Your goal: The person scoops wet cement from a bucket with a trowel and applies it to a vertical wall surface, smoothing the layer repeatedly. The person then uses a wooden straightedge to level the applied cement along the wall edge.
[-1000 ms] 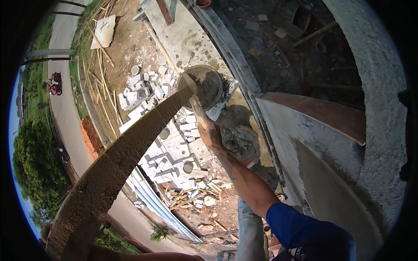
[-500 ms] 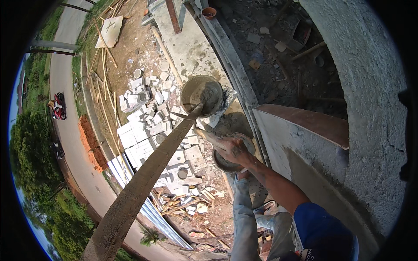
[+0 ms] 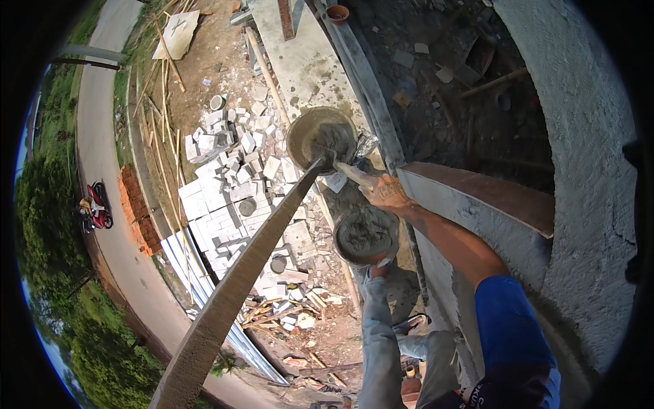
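My right hand (image 3: 387,193) is closed around a pale wooden-handled tool (image 3: 357,176), whose far end reaches to the rim of a round bucket (image 3: 294,136) of wet grey mortar (image 3: 334,139). The tool's working end cannot be made out. Nearer to me is a second round container (image 3: 338,247), filled with grey mortar (image 3: 368,234); my right forearm passes to its right. A long, mortar-crusted wooden beam (image 3: 235,296) slants up from the lower left, its tip overlapping the near side of the far bucket. My left hand does not show.
Both containers stand along a narrow concrete ledge (image 3: 306,61). A drop to rubble, white blocks (image 3: 204,198) and scrap wood lies left; a rough wall (image 3: 593,170) and a dark rubble-strewn space lie right. My trousered legs (image 3: 383,341) are below. A red motorbike (image 3: 100,204) is on the road.
My right hand has moved forward with the tool, from over the nearer container to the far bucket, uncovering the nearer mortar. The motorbike has moved along the road, lower in view.
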Demonstrator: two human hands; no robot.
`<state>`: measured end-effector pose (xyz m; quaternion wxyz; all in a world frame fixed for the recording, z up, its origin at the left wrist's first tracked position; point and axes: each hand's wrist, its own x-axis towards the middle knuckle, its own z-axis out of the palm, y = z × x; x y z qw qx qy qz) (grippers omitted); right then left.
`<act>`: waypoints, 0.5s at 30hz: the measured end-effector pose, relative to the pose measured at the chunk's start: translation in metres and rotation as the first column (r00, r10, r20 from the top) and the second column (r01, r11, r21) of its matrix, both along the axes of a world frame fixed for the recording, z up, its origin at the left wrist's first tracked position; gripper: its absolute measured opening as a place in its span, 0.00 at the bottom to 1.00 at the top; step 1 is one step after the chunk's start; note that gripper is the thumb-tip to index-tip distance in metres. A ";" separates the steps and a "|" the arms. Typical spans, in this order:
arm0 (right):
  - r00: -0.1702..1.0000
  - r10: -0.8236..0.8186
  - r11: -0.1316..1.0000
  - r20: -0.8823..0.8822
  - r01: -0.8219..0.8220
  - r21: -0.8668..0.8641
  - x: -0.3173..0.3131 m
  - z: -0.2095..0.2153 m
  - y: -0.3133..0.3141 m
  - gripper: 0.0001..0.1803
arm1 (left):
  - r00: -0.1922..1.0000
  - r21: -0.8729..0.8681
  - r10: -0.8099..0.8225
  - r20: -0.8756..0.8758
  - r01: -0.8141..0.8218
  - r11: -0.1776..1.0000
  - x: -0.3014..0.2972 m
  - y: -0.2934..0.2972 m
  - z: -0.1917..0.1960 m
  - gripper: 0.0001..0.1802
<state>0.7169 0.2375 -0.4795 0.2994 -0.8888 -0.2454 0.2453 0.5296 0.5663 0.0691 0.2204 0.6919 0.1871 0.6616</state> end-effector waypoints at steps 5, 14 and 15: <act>0.942 0.314 0.918 -0.119 -0.333 -0.217 0.013 0.027 -0.010 0.28 | 1.000 -0.024 -0.026 -0.005 0.026 0.999 0.001 0.000 0.001 0.29; 0.965 -0.105 0.951 -0.241 0.027 -0.308 0.000 0.012 -0.006 0.30 | 0.996 -0.099 -0.087 -0.024 0.084 0.992 0.007 -0.002 0.006 0.32; 0.937 -0.201 0.934 -0.286 0.096 -0.344 -0.033 0.029 -0.017 0.30 | 0.995 -0.117 -0.099 -0.026 0.096 0.989 0.009 -0.001 0.008 0.33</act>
